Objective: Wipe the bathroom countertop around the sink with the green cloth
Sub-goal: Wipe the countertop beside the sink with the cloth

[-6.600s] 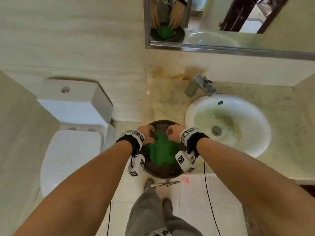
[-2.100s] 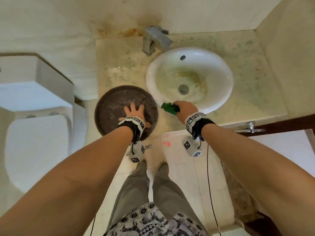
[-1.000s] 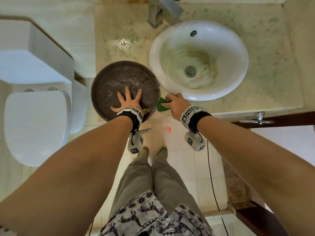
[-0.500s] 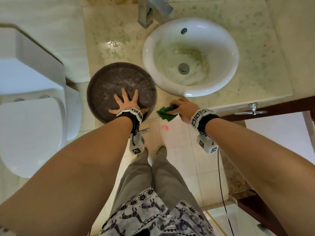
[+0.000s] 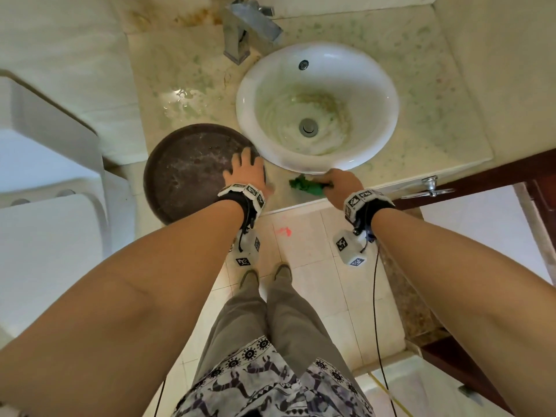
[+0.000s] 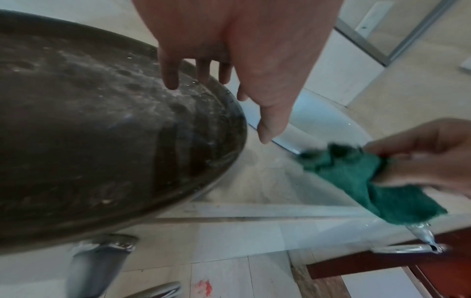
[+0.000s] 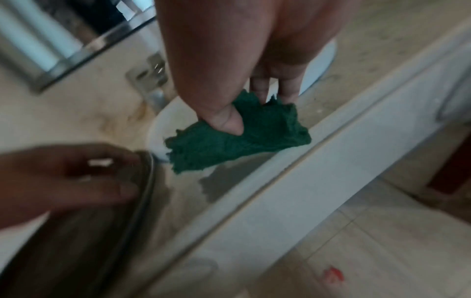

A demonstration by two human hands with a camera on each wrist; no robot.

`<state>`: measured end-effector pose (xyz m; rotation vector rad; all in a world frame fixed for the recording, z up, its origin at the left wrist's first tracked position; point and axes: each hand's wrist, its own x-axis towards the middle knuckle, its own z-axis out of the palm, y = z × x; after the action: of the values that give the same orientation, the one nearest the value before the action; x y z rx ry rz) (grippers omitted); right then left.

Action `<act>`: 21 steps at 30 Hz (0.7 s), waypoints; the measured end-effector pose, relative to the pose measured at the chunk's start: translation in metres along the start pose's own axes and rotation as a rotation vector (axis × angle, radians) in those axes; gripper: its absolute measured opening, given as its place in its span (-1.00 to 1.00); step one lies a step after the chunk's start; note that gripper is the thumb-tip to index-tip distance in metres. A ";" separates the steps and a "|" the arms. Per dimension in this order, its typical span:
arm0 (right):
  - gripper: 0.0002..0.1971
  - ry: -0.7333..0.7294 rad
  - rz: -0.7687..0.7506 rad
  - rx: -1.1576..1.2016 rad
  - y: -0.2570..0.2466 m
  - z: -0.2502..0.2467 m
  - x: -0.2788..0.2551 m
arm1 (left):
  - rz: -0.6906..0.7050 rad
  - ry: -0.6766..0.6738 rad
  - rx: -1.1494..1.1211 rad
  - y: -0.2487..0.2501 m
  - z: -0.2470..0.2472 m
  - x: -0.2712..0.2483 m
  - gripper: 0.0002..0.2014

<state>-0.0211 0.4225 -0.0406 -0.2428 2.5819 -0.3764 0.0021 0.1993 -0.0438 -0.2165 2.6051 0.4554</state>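
Observation:
My right hand [image 5: 340, 185] pinches the crumpled green cloth [image 5: 307, 186] between thumb and fingers over the narrow front strip of the beige stone countertop [image 5: 436, 94], just in front of the white sink [image 5: 388, 94]. In the right wrist view the cloth [image 7: 242, 139] hangs from my right hand [image 7: 229, 60] and its shadow falls on the wet stone below; I cannot tell whether it touches. My left hand [image 5: 245, 173] is over the right rim of a dark round basin [image 5: 186, 173], its fingers [image 6: 170, 78] straight, holding nothing.
The basin overhangs the counter's left front corner and nearly touches the sink. A chrome faucet [image 5: 246, 28] stands behind the sink, with a water puddle [image 5: 180, 97] on the stone to its left. A toilet [image 5: 45, 236] is to the left, a door handle [image 5: 433, 188] to the right.
My left hand has slid from the basin's middle to its right rim. My right hand has carried the cloth a little to the right along the front strip.

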 end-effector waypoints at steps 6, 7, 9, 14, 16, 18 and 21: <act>-0.57 0.109 0.158 0.133 -0.008 0.001 0.004 | 0.077 -0.130 0.180 0.015 0.016 0.007 0.06; -0.57 0.103 0.143 0.113 -0.014 0.004 0.003 | 0.093 -0.168 0.208 0.013 0.018 0.007 0.10; -0.53 0.096 0.090 0.095 -0.027 0.012 0.003 | 0.101 -0.227 0.242 0.010 0.023 0.007 0.16; -0.51 -0.013 -0.102 0.054 -0.063 0.041 0.010 | 0.050 -0.234 0.270 0.012 0.030 0.008 0.17; -0.59 -0.042 -0.191 -0.009 -0.069 0.049 0.012 | 0.036 -0.229 0.242 0.012 0.033 0.010 0.14; -0.64 -0.021 -0.223 -0.067 -0.067 0.056 0.013 | 0.042 -0.222 0.240 0.011 0.036 0.011 0.14; -0.66 0.025 -0.192 -0.086 -0.060 0.063 0.015 | 0.052 -0.217 0.242 0.010 0.036 0.011 0.15</act>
<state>0.0042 0.3487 -0.0812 -0.5220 2.6101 -0.3385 0.0063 0.2204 -0.0765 -0.0162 2.4278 0.1666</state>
